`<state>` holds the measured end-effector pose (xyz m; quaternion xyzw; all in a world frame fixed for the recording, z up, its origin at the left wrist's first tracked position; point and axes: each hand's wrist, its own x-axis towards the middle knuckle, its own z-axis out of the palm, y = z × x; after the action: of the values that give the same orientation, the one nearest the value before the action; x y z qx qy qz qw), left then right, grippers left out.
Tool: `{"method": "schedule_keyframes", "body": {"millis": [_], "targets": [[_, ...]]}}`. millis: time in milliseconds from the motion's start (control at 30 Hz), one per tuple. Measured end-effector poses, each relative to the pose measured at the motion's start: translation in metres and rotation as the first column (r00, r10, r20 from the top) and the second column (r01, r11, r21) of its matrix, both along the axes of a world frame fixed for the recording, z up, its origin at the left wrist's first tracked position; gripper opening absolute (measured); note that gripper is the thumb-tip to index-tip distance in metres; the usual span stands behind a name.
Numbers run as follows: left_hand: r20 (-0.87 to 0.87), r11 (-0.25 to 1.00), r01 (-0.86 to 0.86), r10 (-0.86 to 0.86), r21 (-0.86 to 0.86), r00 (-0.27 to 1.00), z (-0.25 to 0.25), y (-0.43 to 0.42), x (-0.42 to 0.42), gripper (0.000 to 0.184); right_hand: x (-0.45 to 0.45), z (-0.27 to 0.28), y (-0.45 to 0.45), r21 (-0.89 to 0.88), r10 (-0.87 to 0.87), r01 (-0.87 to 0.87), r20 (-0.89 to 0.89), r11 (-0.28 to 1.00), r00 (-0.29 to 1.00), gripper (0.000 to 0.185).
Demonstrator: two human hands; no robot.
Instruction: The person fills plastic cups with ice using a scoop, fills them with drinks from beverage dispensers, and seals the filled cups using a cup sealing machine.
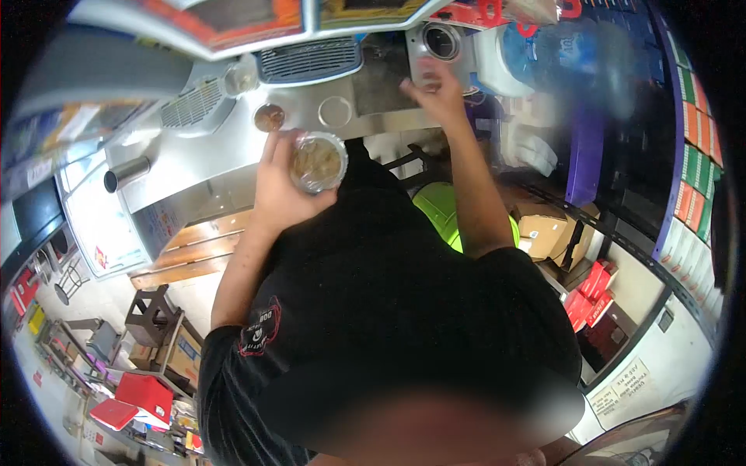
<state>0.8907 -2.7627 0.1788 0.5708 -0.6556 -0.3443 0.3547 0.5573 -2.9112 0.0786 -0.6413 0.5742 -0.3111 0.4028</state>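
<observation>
The left hand (284, 186) holds a clear cup (318, 161) over the person's side of the steel bench (221, 145), close against the front of a black shirt (420, 295). Its fingers are curled around the far and left sides of the cup, and its thumb presses the near side, so the cup is pinched between them. The cup has a shiny clear top with pale brownish contents showing beneath.

The right hand (437, 97) is raised, beyond the cup and to the right of it, in front of a device with a round opening (441, 41). Its thumb stands apart from the fingers, which are blurred; whether they touch the device I cannot tell.

Just beyond the cup and to its left, a small round container with reddish-brown contents (270, 117) rests on the bench. Just beyond the cup and slightly to its right lies a clear round piece (336, 112), perhaps a lid. Farther beyond the cup is a grey slatted tray (311, 62). Well to the left of the cup, a metal tumbler (127, 174) lies on its side. To the right of the cup, below bench level, is a bright green bin (437, 210), and well beyond the cup on that same side is a large blue water bottle (544, 50).
</observation>
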Motion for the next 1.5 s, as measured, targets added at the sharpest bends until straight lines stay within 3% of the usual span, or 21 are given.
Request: {"method": "schedule_keyframes", "body": {"millis": [33,100,167,267,300,333,400,433,533,600,833,933,1000,1033,1067,1133,1167,1267,1333,1400,1500], "targets": [[-0.029,1.0,0.009,-0.008,0.019,1.0,0.009,0.002,0.006,0.076,0.025,0.022,0.028,0.161,0.169,-0.224,0.301,0.961,0.938,0.077],[-0.061,0.999,0.043,-0.045,-0.029,0.997,0.025,0.006,0.018,0.076,0.082,0.068,0.083,0.195,0.342,-0.496,0.516,0.846,0.786,0.084],[-0.123,0.99,0.13,-0.137,-0.059,0.983,0.048,0.01,0.028,0.076,0.126,0.09,0.126,0.089,0.375,-0.552,0.644,0.829,0.667,0.093],[-0.203,0.973,0.169,-0.199,-0.159,0.959,0.068,0.019,0.039,0.077,0.155,0.096,0.15,-0.034,0.507,-0.556,0.461,0.83,0.728,0.096],[-0.152,0.954,0.181,-0.221,-0.24,0.963,0.071,0.02,0.045,0.091,0.168,0.099,0.16,-0.079,0.413,-0.449,0.56,0.89,0.719,0.091],[-0.133,0.947,0.194,-0.234,-0.257,0.963,0.068,0.023,0.047,0.091,0.179,0.105,0.164,-0.103,0.417,-0.439,0.562,0.892,0.715,0.091],[-0.599,0.987,0.034,-0.124,-0.16,0.791,0.063,0.03,0.048,0.114,0.199,0.123,0.168,-0.092,0.285,-0.307,0.679,0.947,0.676,0.084],[-0.617,0.983,0.073,-0.161,-0.166,0.771,0.069,0.031,0.053,0.122,0.201,0.141,0.164,-0.179,0.377,-0.332,0.486,0.926,0.788,0.08],[-0.699,0.981,0.041,-0.165,-0.191,0.696,0.088,0.031,0.058,0.116,0.222,0.167,0.164,-0.147,0.304,-0.272,0.616,0.951,0.727,0.077],[-0.67,0.973,0.072,-0.205,-0.221,0.714,0.104,0.031,0.065,0.108,0.231,0.185,0.161,-0.265,0.35,-0.239,0.554,0.934,0.755,0.072],[-0.678,0.982,0.058,-0.166,-0.18,0.716,0.132,0.037,0.068,0.102,0.237,0.215,0.172,-0.293,0.352,-0.216,0.576,0.931,0.738,0.065],[-0.569,0.937,0.023,-0.231,-0.348,0.789,0.123,0.043,0.074,0.099,0.232,0.202,0.18,-0.3,0.39,-0.256,0.596,0.919,0.702,0.064],[-0.671,0.929,0.094,-0.327,-0.359,0.666,0.126,0.05,0.079,0.101,0.227,0.197,0.184,-0.234,0.383,-0.312,0.685,0.921,0.619,0.064],[-0.717,0.93,0.071,-0.326,-0.362,0.617,0.128,0.056,0.077,0.082,0.224,0.196,0.186,-0.23,0.392,-0.328,0.684,0.916,0.615,0.064],[-0.72,0.931,0.053,-0.314,-0.361,0.619,0.132,0.061,0.079,0.082,0.22,0.196,0.188,-0.264,0.414,-0.322,0.666,0.909,0.621,0.067],[-0.626,0.976,0.007,-0.145,-0.218,0.766,0.14,0.071,0.084,0.052,0.213,0.196,0.189,-0.297,0.445,-0.332,0.644,0.895,0.622,0.07],[-0.574,0.978,-0.081,-0.045,-0.193,0.817,0.151,0.076,0.077,0.026,0.21,0.195,0.188,-0.349,0.48,-0.33,0.605,0.877,0.635,0.074],[-0.403,0.99,-0.03,-0.028,-0.137,0.915,0.157,0.082,0.086,0.024,0.205,0.188,0.189,-0.406,0.525,-0.346,0.519,0.846,0.674,0.081],[-0.43,0.99,-0.085,0.027,-0.116,0.902,0.156,0.087,0.082,0.02,0.205,0.181,0.19,-0.408,0.533,-0.362,0.474,0.838,0.701,0.084],[-0.151,0.985,-0.125,0.106,-0.119,0.983,0.16,0.091,0.082,0.018,0.208,0.169,0.19,-0.463,0.551,-0.366,0.369,0.807,0.748,0.087],[0.012,0.982,-0.139,0.142,-0.13,0.99,0.146,0.092,0.078,0.013,0.213,0.124,0.199,-0.395,0.526,-0.371,0.437,0.841,0.729,0.09]]}}
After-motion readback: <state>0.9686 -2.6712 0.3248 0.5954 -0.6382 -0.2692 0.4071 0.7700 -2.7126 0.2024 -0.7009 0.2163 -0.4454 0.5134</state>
